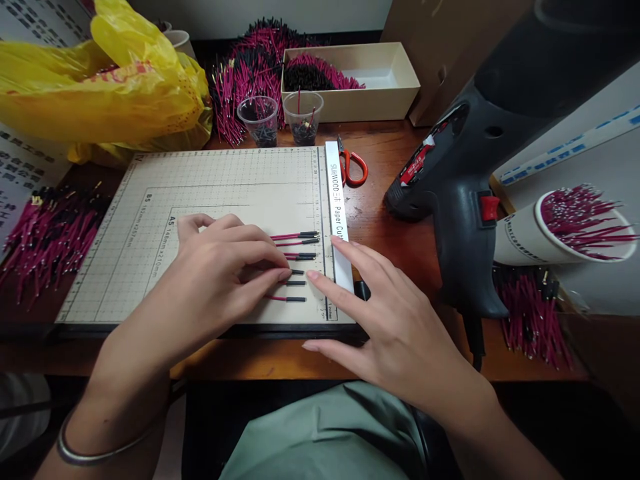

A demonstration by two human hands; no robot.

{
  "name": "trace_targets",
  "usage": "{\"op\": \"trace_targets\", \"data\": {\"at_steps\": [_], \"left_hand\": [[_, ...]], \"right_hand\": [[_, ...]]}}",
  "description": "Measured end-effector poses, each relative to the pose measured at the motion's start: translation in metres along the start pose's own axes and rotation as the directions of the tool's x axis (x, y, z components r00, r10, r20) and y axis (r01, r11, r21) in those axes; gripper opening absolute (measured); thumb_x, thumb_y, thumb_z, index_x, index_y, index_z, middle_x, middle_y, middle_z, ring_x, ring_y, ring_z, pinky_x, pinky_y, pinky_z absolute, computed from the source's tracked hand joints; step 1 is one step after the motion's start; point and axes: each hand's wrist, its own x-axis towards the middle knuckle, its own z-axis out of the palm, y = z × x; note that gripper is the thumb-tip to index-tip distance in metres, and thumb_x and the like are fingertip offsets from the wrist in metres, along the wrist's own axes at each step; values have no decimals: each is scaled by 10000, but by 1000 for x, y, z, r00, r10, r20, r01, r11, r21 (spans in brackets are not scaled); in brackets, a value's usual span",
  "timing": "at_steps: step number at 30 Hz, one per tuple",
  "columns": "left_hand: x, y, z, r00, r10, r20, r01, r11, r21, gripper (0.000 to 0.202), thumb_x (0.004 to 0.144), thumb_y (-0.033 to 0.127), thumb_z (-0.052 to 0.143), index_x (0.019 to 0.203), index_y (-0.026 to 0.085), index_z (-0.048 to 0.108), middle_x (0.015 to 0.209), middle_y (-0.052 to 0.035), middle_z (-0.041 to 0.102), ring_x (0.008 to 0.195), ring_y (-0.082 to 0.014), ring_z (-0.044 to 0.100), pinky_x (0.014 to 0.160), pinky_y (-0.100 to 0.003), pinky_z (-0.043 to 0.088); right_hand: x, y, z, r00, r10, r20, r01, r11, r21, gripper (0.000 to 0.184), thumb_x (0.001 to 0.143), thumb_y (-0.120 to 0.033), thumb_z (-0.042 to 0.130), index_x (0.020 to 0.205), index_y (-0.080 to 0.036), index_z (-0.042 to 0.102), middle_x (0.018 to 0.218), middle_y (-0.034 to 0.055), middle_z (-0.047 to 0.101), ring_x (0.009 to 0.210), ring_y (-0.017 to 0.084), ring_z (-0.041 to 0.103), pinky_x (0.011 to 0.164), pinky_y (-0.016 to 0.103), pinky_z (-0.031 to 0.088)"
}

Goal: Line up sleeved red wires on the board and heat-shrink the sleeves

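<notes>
A gridded paper cutter board [235, 170] lies in front of me with several short magenta wires [287, 237] in a row across it, their black-sleeved ends pointing right. My left hand [220, 267] rests over the row, thumb and forefinger pinched on one wire whose black end [297, 272] sticks out past the fingertips. The wires' left ends are hidden under that hand. My right hand [390, 313] is open with fingers spread, its forefinger tip just right of that black end. Another of its fingertips is at the white cutter rail [340, 213].
A black heat gun [460, 187] stands at the right beside a paper cup of wires [540, 230]. Behind the board are red-handled scissors [356, 170], two plastic cups [303, 120], a cardboard box [355, 103] and wire heaps [250, 80]. A yellow bag [125, 100] sits back left.
</notes>
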Motion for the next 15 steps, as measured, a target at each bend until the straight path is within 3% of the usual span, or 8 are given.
{"op": "trace_targets", "data": {"at_steps": [15], "left_hand": [[-3, -3, 2, 999, 48, -16, -47, 999, 19, 230, 1004, 375, 569, 862, 284, 725, 892, 33, 766, 857, -201, 650, 836, -443, 264]], "right_hand": [[3, -2, -4, 998, 13, 63, -12, 1000, -18, 633, 871, -570, 677, 1374, -192, 608, 1558, 199, 427, 1388, 383, 485, 1044, 584, 544]]}}
